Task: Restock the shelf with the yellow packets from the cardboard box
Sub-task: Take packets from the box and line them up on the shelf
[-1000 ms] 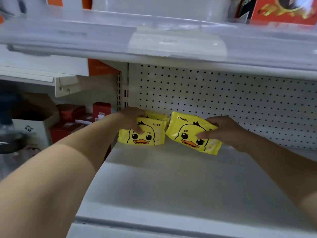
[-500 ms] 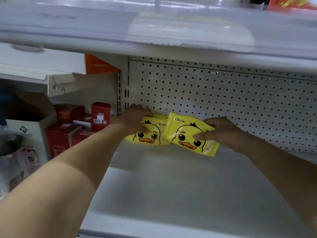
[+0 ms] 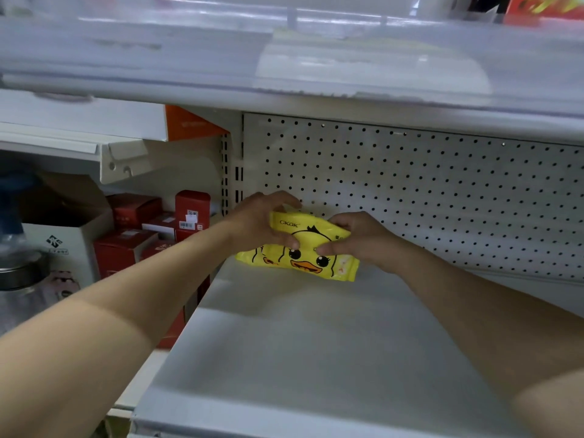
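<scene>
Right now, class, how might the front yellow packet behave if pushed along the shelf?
The front yellow packet looks glossy, so probably slides easily on the shelf. Held on edge by the left hand and right hand, it may topple unsupported.

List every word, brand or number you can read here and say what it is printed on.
"CKaK": top left of the front yellow packet.
Small print at that packet's right edge: too small to read.
White box: a logo and one blurred word, unreadable.
Red boxes: barcode labels, too small to read.
Upper shelf label strip: blurred, unreadable.
</scene>
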A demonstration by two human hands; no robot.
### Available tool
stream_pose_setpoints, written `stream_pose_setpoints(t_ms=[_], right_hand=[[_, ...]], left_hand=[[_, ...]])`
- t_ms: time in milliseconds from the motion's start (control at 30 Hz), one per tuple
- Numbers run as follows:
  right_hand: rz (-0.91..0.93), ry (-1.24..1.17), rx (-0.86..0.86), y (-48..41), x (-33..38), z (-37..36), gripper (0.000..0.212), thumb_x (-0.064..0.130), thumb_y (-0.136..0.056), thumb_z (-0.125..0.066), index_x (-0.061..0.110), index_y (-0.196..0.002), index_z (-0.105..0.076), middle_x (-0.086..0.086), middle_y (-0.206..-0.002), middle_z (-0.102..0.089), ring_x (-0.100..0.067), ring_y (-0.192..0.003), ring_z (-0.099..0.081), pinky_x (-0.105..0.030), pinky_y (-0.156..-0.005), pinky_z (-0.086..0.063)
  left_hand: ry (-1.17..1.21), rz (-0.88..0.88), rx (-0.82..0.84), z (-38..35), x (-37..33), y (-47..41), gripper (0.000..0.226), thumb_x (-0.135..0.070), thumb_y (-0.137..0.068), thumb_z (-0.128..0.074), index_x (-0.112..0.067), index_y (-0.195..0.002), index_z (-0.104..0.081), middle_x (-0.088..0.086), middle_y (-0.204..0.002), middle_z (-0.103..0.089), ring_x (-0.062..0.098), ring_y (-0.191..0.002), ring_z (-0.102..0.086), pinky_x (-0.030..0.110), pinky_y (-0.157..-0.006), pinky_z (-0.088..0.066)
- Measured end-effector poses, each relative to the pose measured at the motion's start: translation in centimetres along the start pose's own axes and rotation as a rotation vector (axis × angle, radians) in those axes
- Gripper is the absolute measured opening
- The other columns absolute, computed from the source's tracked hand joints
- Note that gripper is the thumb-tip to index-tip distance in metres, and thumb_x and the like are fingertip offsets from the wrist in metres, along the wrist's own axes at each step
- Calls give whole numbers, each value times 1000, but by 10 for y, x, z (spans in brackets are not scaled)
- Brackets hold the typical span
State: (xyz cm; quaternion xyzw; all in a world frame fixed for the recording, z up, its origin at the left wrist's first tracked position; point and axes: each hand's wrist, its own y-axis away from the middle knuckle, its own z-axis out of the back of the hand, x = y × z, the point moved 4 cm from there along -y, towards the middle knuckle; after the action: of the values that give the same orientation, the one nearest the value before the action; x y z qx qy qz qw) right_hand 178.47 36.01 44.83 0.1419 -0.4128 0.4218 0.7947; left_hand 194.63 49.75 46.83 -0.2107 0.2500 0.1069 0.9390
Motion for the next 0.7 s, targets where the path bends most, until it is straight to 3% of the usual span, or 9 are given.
stream_pose_setpoints(t_ms=[100, 200, 333, 467, 700], right_hand=[[10, 94, -16, -11, 8, -18, 59, 28, -62, -95, 22, -115, -70, 5, -112, -70, -14, -104, -67, -29, -88, -54], [54, 223, -85, -15, 14, -38, 69, 32, -65, -93, 21, -126, -64, 5, -118, -61, -12, -107, -59, -22, -82, -45], [98, 353, -236, -17, 17, -51, 67, 39, -68, -88, 27, -127, -60, 5, -119, -52, -15, -112, -55, -37, -89, -53], [92, 531, -312, -16, 16, -57, 75, 45, -71, -84, 27, -136, -50, -1, -131, -42, -20, -128, -39, -35, -92, -45], [67, 597, -381, 12, 24, -55, 83, 49, -73, -81, 24, -142, -44, -1, -141, -42, -23, -133, -35, -37, -100, -39]], left_hand=[[-133, 69, -7, -1, 13, 7, 75, -35, -65, -89, -38, -128, -48, -6, -119, -56, 16, -103, -52, 29, -77, -45], [-178, 167, -17, -3, 30, 10, 78, -34, -62, -90, -34, -126, -46, 3, -121, -58, 21, -103, -56, 38, -84, -54], [-159, 279, -93, -3, 44, 11, 84, -29, -62, -91, -23, -132, -44, 8, -128, -55, 27, -111, -55, 36, -88, -51], [-194, 343, -158, -7, 47, 12, 87, -31, -65, -89, -18, -137, -41, 11, -134, -49, 31, -119, -51, 39, -94, -49], [-245, 343, -221, -2, 34, 41, 89, -43, -67, -86, -18, -140, -40, 12, -137, -42, 32, -127, -41, 44, -100, -45]])
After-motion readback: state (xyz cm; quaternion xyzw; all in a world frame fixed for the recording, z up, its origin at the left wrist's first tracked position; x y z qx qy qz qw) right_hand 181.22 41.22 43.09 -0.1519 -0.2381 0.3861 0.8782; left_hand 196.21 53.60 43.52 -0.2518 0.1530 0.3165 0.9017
